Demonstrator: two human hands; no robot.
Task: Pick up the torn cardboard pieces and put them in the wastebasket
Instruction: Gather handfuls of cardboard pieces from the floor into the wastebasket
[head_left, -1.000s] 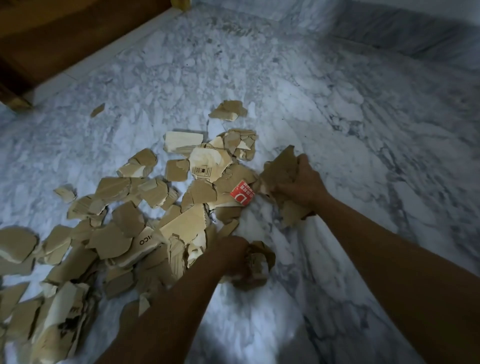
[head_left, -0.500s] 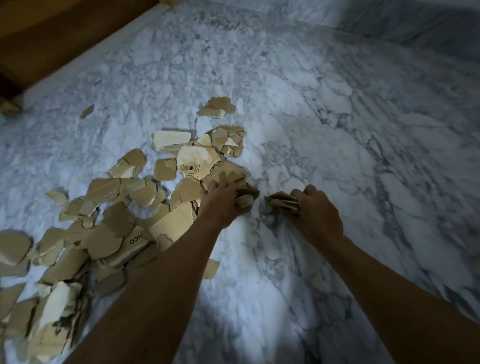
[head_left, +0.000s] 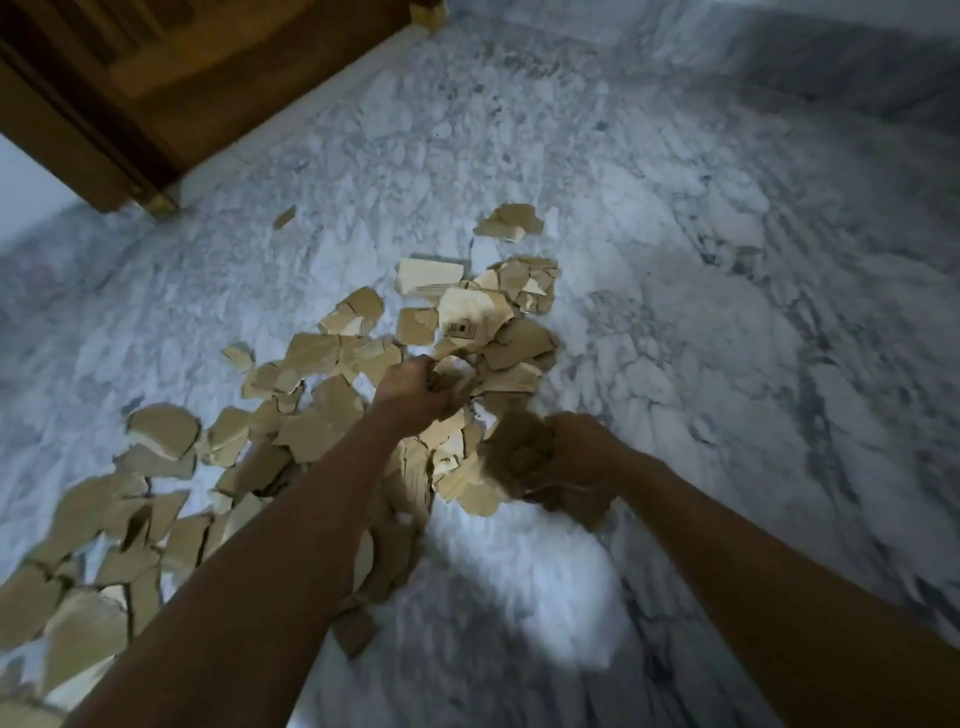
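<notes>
Left hand (head_left: 415, 397) gripped torn cardboard pieces (head_left: 311, 358) mid-pile on the floor (head_left: 675, 260); right hand (head_left: 579, 457) clutched a wad (head_left: 511, 447). Step: gathering. Next likely needs carrying 2 handfuls to the wastebasket, not in view.

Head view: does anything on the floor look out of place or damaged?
Yes: torn cardboard pieces lie scattered over the marble floor; one small scrap sits apart, near the wooden panel. No wastebasket is in view.
</notes>
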